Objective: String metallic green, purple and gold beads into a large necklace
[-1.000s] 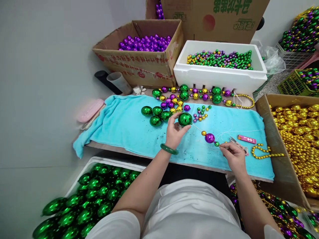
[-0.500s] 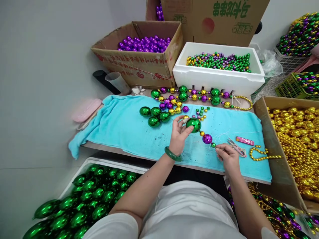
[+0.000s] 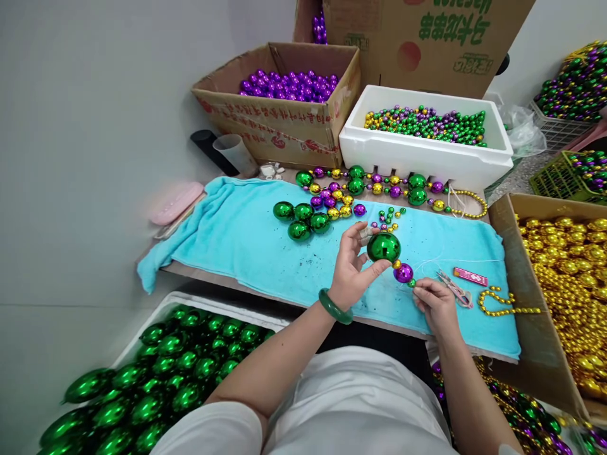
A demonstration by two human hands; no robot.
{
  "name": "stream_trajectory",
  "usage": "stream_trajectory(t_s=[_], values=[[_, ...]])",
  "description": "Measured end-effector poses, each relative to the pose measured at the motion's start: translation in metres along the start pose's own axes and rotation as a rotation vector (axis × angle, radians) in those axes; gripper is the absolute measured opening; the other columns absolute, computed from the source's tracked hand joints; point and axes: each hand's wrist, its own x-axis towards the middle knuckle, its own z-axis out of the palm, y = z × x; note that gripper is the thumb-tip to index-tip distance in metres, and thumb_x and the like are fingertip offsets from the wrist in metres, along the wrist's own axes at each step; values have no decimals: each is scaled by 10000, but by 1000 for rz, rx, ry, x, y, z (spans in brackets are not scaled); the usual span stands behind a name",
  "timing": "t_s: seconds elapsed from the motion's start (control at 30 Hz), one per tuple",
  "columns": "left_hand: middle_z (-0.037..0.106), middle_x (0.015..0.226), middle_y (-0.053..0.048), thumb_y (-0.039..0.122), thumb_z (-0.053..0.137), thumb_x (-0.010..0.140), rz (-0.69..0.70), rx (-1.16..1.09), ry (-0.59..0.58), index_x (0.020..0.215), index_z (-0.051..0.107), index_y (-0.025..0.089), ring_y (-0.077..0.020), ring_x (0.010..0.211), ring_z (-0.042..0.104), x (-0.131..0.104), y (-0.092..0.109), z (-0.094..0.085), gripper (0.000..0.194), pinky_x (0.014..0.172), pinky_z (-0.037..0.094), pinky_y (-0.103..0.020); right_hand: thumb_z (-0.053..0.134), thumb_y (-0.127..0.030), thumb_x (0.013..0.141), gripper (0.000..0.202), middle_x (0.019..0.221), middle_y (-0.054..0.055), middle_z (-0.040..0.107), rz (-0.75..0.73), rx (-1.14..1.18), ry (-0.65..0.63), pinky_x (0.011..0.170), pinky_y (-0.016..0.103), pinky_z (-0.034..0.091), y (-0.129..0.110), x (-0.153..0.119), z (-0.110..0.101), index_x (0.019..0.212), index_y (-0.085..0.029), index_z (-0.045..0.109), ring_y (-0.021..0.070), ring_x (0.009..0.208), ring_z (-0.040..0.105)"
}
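Two bare hands work over the right half of a blue towel (image 3: 246, 246) in the head view. Left hand (image 3: 355, 268) curls its thumb and fingers around a large green bead (image 3: 384, 247); right hand (image 3: 437, 305) pinches thumb and finger together at a small green bead (image 3: 411, 283). Between them, a small gold bead (image 3: 397, 265) and a purple bead (image 3: 403, 273) continue the row, sloping down toward the right hand. Whether the row touches the towel, I cannot tell.

Behind the hands, a long bead strand (image 3: 417, 197) runs along the towel's far edge, near the white foam box (image 3: 427, 151). Loose green beads (image 3: 299, 230) sit left of the left hand, well apart from it; a broad stretch of towel shows between them and the table's front edge (image 3: 199, 272). Just beyond the right hand lie snips (image 3: 455, 291), a pink packet (image 3: 470, 276) and a curved gold strand (image 3: 488, 309), whose end overlaps the wall of the cardboard box (image 3: 528, 309) at right. Below the front edge, at left, stands a white tray (image 3: 156, 314) of green ovals.
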Motion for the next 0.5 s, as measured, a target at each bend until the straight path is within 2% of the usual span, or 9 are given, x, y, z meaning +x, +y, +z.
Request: stream_trajectory(t_s=[0.1,0.27,0.37,0.5], values=[[516,1284,-88,252,767,705,34,4,-1,1266,397,293,-240,1236,489,-3,0,0,673,927,514,-348,764,-233,659,113,571,-27,531,-4,6,14,378,200,264,0,-1,1,731,-169,704,65,431,439],[501,1290,-83,248,753,719,-36,-64,-23,1270,399,303,-230,1209,497,-7,3,0,657,879,534,-328,774,-229,648,127,580,-31,524,34,80,-10,367,182,286,-1,-3,6,724,-167,694,54,431,444],[497,1292,-72,235,755,714,-65,-76,3,1267,411,306,-220,1209,489,-6,3,0,654,883,525,-316,777,-217,652,210,589,-41,529,84,146,-6,360,164,321,-4,-4,8,839,-191,686,58,444,461],[556,1216,-62,272,777,681,-187,-125,55,1134,545,249,-203,1067,563,0,-1,-6,509,830,521,-302,800,-241,609,336,628,-47,520,176,296,-73,311,141,291,-10,-3,7,912,-216,657,62,452,465]])
